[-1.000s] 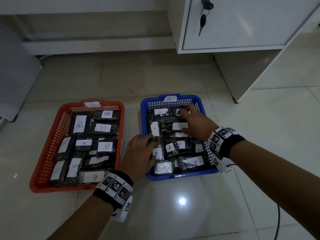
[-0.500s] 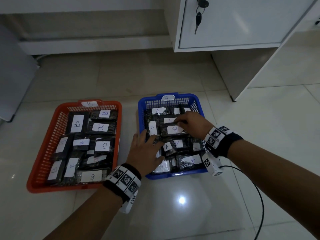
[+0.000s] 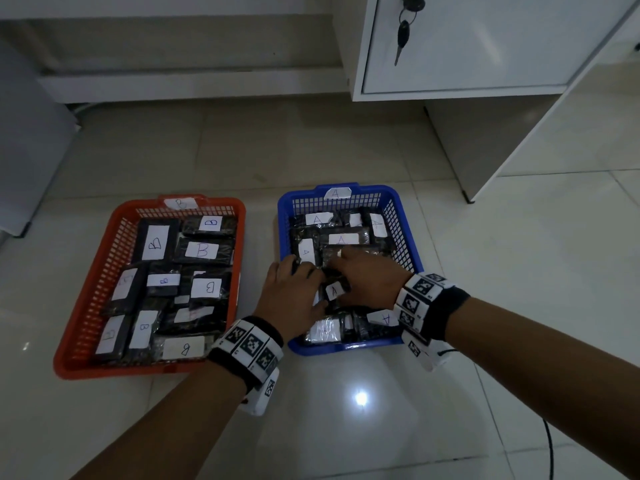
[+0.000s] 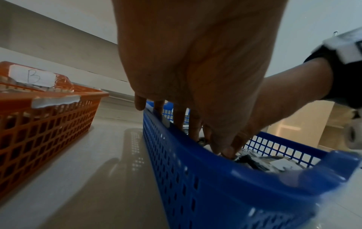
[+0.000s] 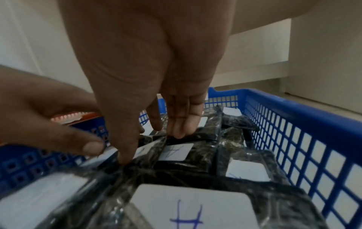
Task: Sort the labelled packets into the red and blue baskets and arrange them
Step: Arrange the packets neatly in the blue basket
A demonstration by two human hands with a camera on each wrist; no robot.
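Observation:
The red basket [image 3: 86, 299] [image 4: 49, 96], tagged B, holds several dark packets with B labels [image 3: 202, 251]. To its right, the blue basket [image 3: 408, 230] [image 4: 195, 155] [image 5: 293, 111], tagged A, is filled with A packets [image 3: 341, 239]. Both hands are inside the blue basket, close together. My left hand [image 3: 294, 292] [image 4: 195, 62] reaches over the left wall with straight fingers touching the packets. My right hand [image 3: 370, 278] [image 5: 147, 62] pinches an A packet [image 5: 174, 152] in the middle between thumb and fingertips. The hands hide the packets under them.
A white cabinet [image 3: 485, 46] with keys [image 3: 403, 29] in its lock stands at the back right. A grey panel [image 3: 27, 150] is at the far left. A black cable [image 3: 550, 445] lies on the tiled floor near my right arm.
My right hand came back from the basket's far end to its middle. My left hand slid from the near left rim further in, beside the right hand.

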